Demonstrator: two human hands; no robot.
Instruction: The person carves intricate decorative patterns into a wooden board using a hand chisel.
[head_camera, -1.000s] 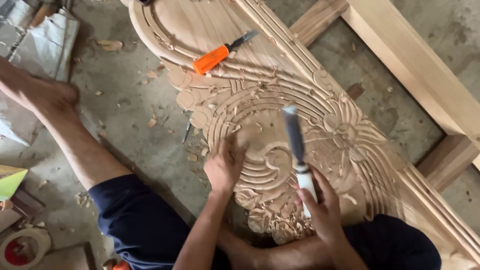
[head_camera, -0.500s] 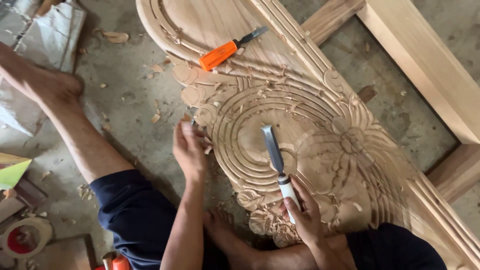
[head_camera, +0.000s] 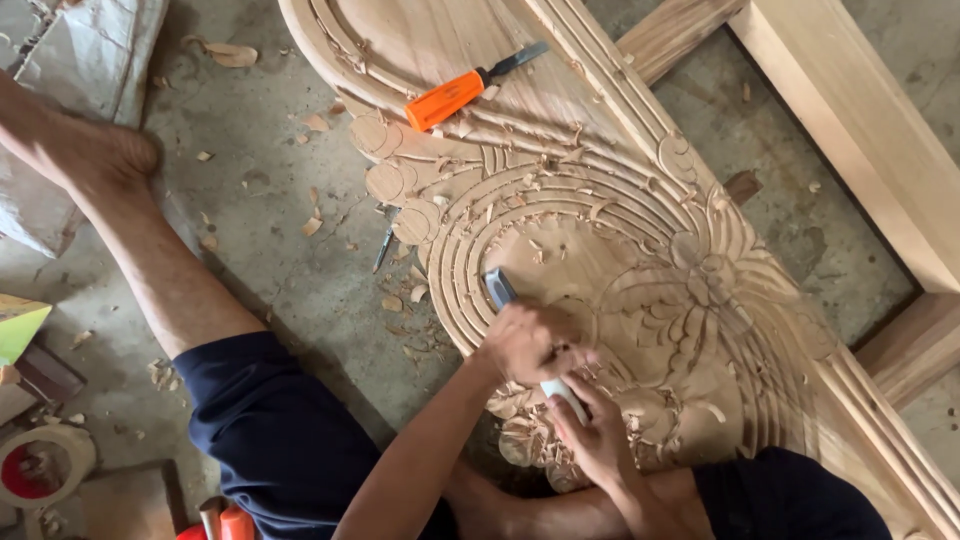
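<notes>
A large carved wooden panel (head_camera: 640, 230) with arcs and a flower relief lies on the concrete floor. My left hand (head_camera: 528, 342) is closed over the middle of a chisel (head_camera: 500, 290), whose grey blade tip rests on the carved arcs. Lower down, my right hand (head_camera: 597, 438) grips the same chisel's white handle. Both hands sit over the panel's near end, between my legs. Wood shavings cover the carving around the blade.
An orange-handled chisel (head_camera: 455, 92) lies on the panel's far part. A small dark tool (head_camera: 384, 246) lies on the floor by the panel's edge. Timber beams (head_camera: 860, 120) run at the right. My bare foot (head_camera: 95, 155) rests at left. A tape roll (head_camera: 40, 465) sits bottom left.
My left hand moved from the panel's left edge onto the chisel. The chisel came down from raised to resting on the carving, with both hands now on it.
</notes>
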